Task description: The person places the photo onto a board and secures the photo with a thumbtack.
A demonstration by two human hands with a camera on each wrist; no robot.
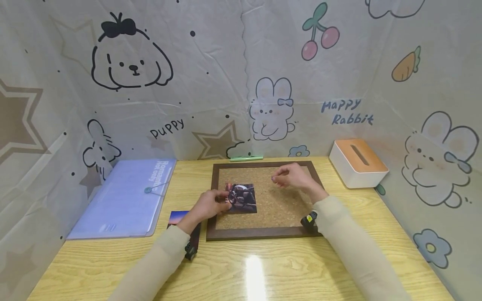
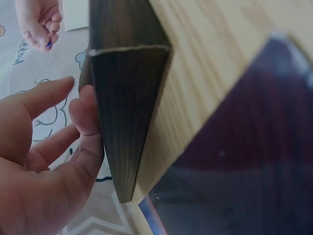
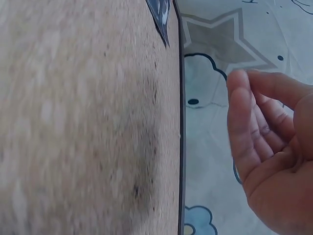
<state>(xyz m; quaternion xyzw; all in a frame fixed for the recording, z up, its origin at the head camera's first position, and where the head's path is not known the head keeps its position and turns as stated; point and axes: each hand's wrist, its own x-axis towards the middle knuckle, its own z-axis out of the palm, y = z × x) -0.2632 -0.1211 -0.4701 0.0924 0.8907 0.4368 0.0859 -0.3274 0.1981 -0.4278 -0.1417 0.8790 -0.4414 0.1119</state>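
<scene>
Left hand [image 1: 208,205]: thumb and fingertips at the left edge of the car-interior photo [image 1: 244,197]; contact is there, but we can't tell whether the fingers pinch it or only steady it; in the left wrist view one finger stands straight, away from the board. We have that photo on the left part of the cork board [image 1: 280,209], inside its dark frame [image 1: 260,233].

Right hand [image 1: 293,177]: raised over the cork, right of the photo and apart from it; thumb and index pinch a small blue piece [image 2: 49,44]; too small for us to name; the right wrist view doesn't show it.

Around the board we see: a second photo [image 1: 178,216] on the table [image 1: 220,276], just left of the frame, partly behind the left forearm; a translucent blue folder [image 1: 116,200] farther left; a green stick-like item [image 1: 246,159] lying just behind the frame; a white box with an orange slotted top [image 1: 359,179] to the right; a cartoon-print sheet [image 1: 211,62] behind it all.
</scene>
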